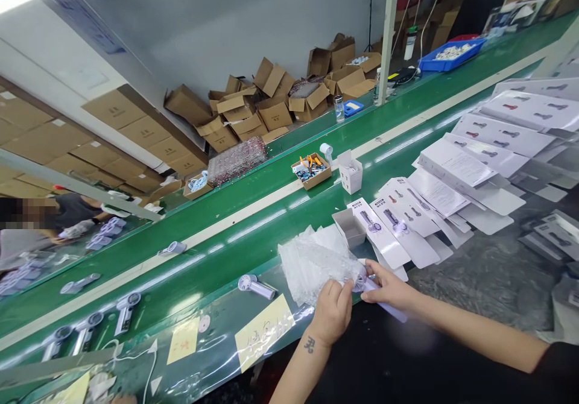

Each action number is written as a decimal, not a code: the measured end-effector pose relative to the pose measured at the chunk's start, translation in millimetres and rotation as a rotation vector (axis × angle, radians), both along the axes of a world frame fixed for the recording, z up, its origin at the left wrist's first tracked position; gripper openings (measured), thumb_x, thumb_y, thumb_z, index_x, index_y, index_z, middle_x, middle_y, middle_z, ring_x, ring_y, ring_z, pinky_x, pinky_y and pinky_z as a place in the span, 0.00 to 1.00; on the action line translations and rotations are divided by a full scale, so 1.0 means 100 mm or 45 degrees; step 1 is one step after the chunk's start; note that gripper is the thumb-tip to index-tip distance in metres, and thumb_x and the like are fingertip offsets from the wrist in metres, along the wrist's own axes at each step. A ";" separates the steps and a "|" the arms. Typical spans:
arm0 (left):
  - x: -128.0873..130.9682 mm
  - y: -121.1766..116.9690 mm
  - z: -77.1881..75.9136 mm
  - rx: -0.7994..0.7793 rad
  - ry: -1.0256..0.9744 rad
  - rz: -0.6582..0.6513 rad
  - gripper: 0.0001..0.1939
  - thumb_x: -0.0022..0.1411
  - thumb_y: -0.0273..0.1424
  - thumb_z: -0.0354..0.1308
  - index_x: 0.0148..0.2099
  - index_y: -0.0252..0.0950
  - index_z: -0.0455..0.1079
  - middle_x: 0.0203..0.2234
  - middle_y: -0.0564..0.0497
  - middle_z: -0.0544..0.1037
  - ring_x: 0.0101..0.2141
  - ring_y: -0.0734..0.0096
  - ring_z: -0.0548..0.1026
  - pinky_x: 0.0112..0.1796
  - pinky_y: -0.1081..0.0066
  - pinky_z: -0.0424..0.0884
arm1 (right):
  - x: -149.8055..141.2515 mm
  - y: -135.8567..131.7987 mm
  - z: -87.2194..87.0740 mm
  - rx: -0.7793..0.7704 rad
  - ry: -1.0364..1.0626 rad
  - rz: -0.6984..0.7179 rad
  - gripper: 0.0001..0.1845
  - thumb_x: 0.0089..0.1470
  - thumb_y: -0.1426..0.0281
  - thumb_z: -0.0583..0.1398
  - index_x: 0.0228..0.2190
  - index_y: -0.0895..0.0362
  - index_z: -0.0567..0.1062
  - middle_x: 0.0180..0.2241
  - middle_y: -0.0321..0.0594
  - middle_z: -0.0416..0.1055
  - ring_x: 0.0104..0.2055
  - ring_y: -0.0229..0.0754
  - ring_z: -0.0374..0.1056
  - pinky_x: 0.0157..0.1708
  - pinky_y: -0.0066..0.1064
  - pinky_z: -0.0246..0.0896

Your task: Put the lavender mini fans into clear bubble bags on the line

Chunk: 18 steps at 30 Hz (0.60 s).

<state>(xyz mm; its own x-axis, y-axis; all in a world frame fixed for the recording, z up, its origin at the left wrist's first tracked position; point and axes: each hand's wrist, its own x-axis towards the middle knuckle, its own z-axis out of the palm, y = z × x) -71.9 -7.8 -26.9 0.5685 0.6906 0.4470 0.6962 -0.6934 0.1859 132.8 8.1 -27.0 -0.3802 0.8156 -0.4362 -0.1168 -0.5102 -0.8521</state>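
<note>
Lilac fan (370,284), green conveyor belt (266,235)

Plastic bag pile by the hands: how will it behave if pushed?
Likely floppy: the plastic bag pile shows thin, wrinkled film. Its shiny surface suggests it may be slippery. Edges look loose and uneven, so bags could slide apart.
</note>
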 end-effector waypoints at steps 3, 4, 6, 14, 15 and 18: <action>0.03 0.03 0.03 -0.252 -0.311 0.094 0.15 0.63 0.25 0.47 0.51 0.34 0.67 0.28 0.46 0.69 0.31 0.68 0.68 0.32 0.68 0.67 | 0.12 0.01 0.13 -0.001 0.183 0.091 0.36 0.42 0.66 0.66 0.51 0.52 0.58 0.48 0.40 0.64 0.45 0.41 0.65 0.47 0.36 0.58; 0.05 0.05 0.05 -0.369 -0.426 0.119 0.14 0.64 0.27 0.47 0.49 0.35 0.67 0.29 0.46 0.70 0.32 0.68 0.69 0.33 0.69 0.67 | 0.16 0.01 0.17 -0.027 0.284 0.123 0.34 0.43 0.66 0.66 0.50 0.52 0.59 0.48 0.40 0.64 0.46 0.41 0.65 0.50 0.37 0.56; 0.08 0.08 0.11 -0.547 -0.601 0.179 0.11 0.64 0.29 0.48 0.46 0.37 0.69 0.31 0.47 0.73 0.34 0.69 0.70 0.37 0.68 0.68 | 0.18 0.02 0.21 -0.052 0.437 0.146 0.34 0.41 0.67 0.66 0.48 0.52 0.59 0.48 0.40 0.64 0.47 0.42 0.65 0.50 0.38 0.56; 0.14 0.13 0.20 -0.220 -0.394 0.205 0.14 0.63 0.28 0.47 0.46 0.36 0.70 0.28 0.46 0.71 0.32 0.67 0.69 0.33 0.68 0.67 | -0.13 -0.12 -0.06 0.008 0.114 0.101 0.56 0.31 0.72 0.70 0.57 0.45 0.47 0.52 0.43 0.56 0.34 0.36 0.65 0.29 0.28 0.63; 0.12 0.16 0.20 -0.232 -0.306 0.169 0.14 0.63 0.27 0.47 0.46 0.37 0.71 0.27 0.46 0.70 0.31 0.67 0.69 0.32 0.69 0.67 | -0.13 -0.14 -0.08 0.013 0.070 0.122 0.57 0.31 0.71 0.70 0.58 0.46 0.47 0.51 0.44 0.58 0.33 0.36 0.65 0.29 0.29 0.64; 0.02 0.26 0.22 -0.423 -0.258 0.276 0.14 0.63 0.29 0.47 0.44 0.37 0.73 0.28 0.47 0.71 0.31 0.68 0.70 0.33 0.69 0.67 | -0.09 -0.17 -0.07 0.030 -0.011 0.145 0.61 0.31 0.71 0.70 0.61 0.50 0.43 0.46 0.42 0.61 0.37 0.39 0.66 0.34 0.31 0.65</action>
<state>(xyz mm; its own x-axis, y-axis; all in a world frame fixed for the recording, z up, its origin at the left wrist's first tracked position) -70.2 18.2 -4.8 0.3188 0.9091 0.2680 0.7455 -0.4151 0.5214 124.3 -8.8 -33.9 -0.4670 0.7775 -0.4212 -0.0516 -0.4994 -0.8648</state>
